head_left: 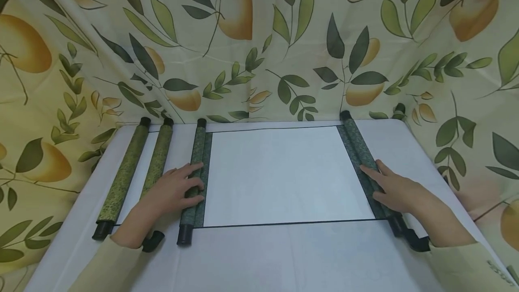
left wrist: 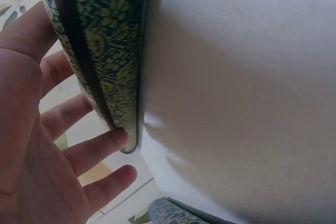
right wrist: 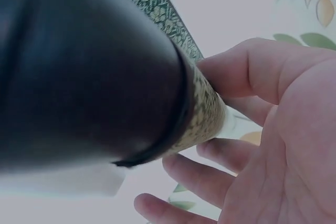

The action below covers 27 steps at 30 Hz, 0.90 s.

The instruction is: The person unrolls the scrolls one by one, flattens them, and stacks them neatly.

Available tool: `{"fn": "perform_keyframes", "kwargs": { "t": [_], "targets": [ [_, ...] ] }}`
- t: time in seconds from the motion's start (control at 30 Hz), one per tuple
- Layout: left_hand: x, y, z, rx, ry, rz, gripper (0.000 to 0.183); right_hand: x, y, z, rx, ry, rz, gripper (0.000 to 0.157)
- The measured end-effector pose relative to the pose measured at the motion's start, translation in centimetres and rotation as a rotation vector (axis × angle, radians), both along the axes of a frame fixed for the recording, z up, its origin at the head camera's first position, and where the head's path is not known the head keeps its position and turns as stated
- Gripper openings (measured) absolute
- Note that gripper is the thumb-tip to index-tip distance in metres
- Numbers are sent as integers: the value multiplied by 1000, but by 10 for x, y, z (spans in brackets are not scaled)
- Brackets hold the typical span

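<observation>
A hanging scroll lies partly unrolled on the white table, its blank white sheet (head_left: 284, 175) stretched between a left roller (head_left: 198, 148) and a right roller (head_left: 354, 139). Both rollers are dark green brocade with black end caps. My left hand (head_left: 182, 190) lies across the left roller with spread fingers. In the left wrist view, the ring fingertip (left wrist: 122, 137) touches the brocade and the little finger is off it. Over the right roller rests my right hand (head_left: 399, 193), fingers loosely spread. The right wrist view shows the thumb (right wrist: 226, 72) and fingers on either side of the roller.
To the left, a second scroll has two olive-green rollers, an outer one (head_left: 123, 175) and an inner one (head_left: 160, 157) partly under my left forearm, with a narrow white strip between them. A leaf-and-fruit patterned cloth (head_left: 292, 71) surrounds the white table (head_left: 304, 260).
</observation>
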<state>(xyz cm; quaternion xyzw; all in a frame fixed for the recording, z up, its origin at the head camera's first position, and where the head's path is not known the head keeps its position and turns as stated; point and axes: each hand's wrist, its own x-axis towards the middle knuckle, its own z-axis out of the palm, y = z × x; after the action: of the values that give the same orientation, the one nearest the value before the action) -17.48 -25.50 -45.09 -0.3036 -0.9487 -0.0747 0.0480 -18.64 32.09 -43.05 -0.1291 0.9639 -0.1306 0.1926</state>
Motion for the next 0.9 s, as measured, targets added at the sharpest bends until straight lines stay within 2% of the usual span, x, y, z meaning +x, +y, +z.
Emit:
{"fn": "perform_keyframes", "kwargs": {
  "t": [0.13,0.23,0.6,0.9],
  "targets": [
    [-1,-1,-1,25,5,-23,17,0,3,1,15,-3,2,71],
    [-2,0,-1,29,3,-36,18,1,5,1,27,10,10,69],
    [-6,2,2,29,-81,-1,28,4,6,-2,48,43,20,66],
    [-4,3,0,24,-71,-8,26,5,4,-2,53,45,26,66]
  ]
}}
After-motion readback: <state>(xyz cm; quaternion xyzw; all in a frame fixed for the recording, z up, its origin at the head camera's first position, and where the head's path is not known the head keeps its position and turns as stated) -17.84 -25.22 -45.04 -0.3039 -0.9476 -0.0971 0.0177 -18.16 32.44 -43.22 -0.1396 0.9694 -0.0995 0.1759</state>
